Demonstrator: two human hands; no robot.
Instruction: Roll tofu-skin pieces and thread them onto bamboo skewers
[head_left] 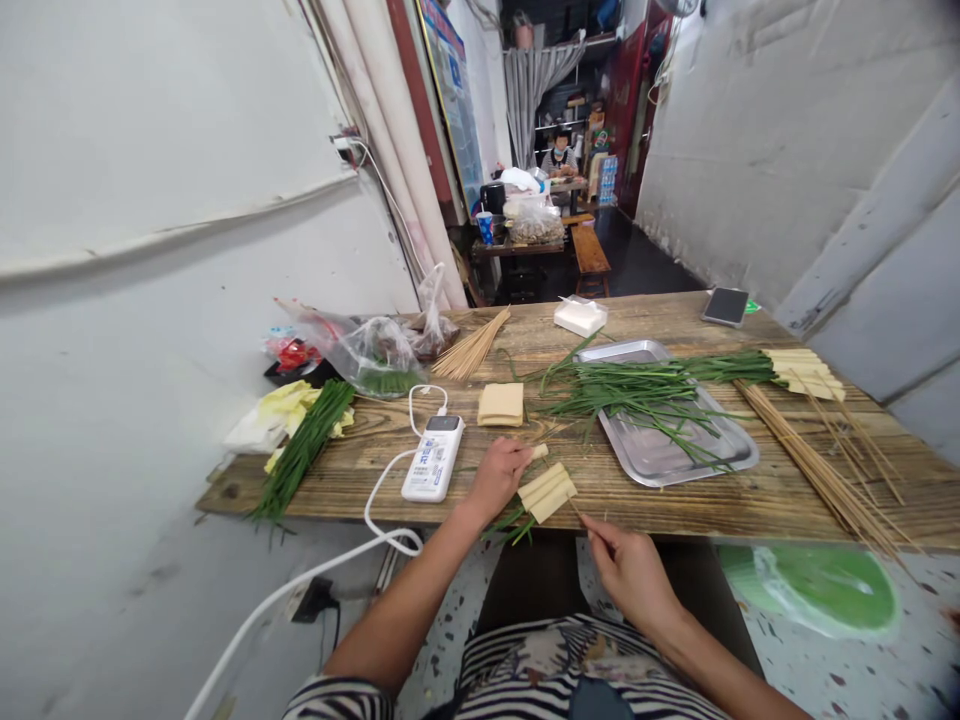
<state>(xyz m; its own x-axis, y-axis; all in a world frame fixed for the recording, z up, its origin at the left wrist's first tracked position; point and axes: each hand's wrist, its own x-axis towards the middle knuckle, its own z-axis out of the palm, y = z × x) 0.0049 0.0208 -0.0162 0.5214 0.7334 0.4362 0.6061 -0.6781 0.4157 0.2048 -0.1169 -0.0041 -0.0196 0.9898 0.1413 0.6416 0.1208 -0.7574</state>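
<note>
Two pinches: left hand [498, 478] on roll [539, 452], right hand [628, 568] on skewer [574, 506], its long axis forward-left.

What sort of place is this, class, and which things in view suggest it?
Probably a small eatery or food-preparation room: long green stems lie across a metal tray, wooden skewers lie beside it, and a bench stands beyond.

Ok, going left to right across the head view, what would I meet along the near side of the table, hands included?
Bundle of green stalks → white power bank → left hand → group of pale yellow rolls → right hand → long bundle of skewers.
</note>
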